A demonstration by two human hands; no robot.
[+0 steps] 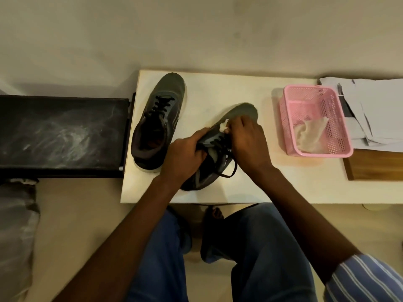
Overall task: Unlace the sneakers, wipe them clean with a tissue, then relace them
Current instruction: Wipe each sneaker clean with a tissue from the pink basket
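right hand [247,144] pinches tissue wad [224,125] onto near sneaker [244,111] vamp, probably to wipe | left hand [185,156] clamps its collar, just behind the wad, steadying it on white table [250,184] | second sneaker [159,118] laced, left of the grip | hidden: wiped patch, lace ends; pink basket [317,122] contents unclear

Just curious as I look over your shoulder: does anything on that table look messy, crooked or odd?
Slightly. The sneaker being wiped lies askew, its loose lace end trailing onto the white table. The other sneaker stands straight, laced. A crumpled tissue sits in the pink basket. No spills or damage visible.
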